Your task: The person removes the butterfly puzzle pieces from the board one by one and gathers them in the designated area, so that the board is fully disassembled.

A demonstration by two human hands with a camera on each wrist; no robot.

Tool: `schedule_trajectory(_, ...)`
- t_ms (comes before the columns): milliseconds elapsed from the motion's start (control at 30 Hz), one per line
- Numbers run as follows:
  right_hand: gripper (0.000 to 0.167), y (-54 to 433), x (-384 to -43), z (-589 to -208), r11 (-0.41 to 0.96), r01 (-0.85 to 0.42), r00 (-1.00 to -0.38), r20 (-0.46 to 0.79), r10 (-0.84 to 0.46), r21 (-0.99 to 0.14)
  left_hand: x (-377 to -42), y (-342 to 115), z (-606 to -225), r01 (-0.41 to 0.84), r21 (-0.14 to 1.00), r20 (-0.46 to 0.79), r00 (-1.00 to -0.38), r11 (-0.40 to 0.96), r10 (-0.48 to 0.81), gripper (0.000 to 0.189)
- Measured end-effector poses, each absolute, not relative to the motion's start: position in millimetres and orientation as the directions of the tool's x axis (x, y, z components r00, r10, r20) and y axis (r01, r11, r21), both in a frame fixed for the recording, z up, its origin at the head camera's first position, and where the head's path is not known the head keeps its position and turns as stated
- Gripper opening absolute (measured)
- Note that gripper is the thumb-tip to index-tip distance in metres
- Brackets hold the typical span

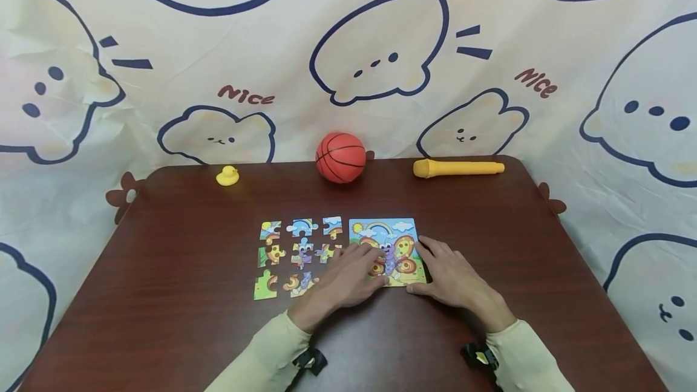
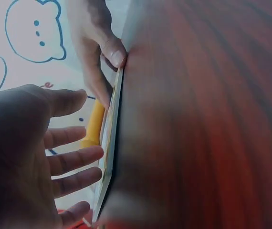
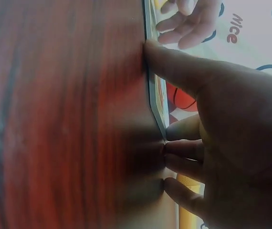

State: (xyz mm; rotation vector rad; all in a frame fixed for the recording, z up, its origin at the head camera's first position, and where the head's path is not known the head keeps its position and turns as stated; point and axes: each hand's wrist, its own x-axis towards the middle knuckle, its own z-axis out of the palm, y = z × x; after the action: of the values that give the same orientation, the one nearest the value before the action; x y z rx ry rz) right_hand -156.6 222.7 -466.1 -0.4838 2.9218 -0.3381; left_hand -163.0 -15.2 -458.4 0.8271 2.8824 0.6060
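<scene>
A square puzzle board (image 1: 403, 250) printed with a butterfly, rainbow and sun lies flat on the table. My left hand (image 1: 348, 277) reaches over its left side, fingers spread and fairly straight, with nothing in its grasp; the left wrist view shows the fingertips close over the board. At the board's right front corner, my right hand (image 1: 452, 274) has its thumb (image 3: 167, 59) on the front edge and its fingertips along the right edge. Several loose jigsaw pieces (image 1: 302, 253) lie in spaced rows left of the board, some partly hidden behind my left hand.
Along the back edge of the dark wooden table (image 1: 179, 295) sit a yellow rubber duck (image 1: 227, 175), a red toy basketball (image 1: 340, 158) and a yellow toy microphone (image 1: 458, 168). A white cartoon-printed cloth (image 1: 294, 65) hangs behind the table.
</scene>
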Motion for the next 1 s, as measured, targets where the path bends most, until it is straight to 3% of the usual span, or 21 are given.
schedule_trajectory(467, 0.094, 223, -157, -466, 0.93, -0.273, -0.945, -0.11, -0.307, -0.245, -172, 14, -462, 0.525, 0.273, 0.011, -0.84, 0.807, 0.543, 0.04)
schedule_trajectory(633, 0.095, 223, -158, -467, 0.936, -0.26, -0.948, -0.121, -0.294, -0.237, -174, 18, -463, 0.508, 0.302, 0.012, -0.848, 0.806, 0.53, 0.028)
schedule_trajectory(1000, 0.095, 223, -158, -466, 0.936, -0.267, -0.947, -0.117, -0.299, -0.231, -175, 25, -467, 0.448, 0.365, 0.002, -0.877, 0.816, 0.48, 0.026)
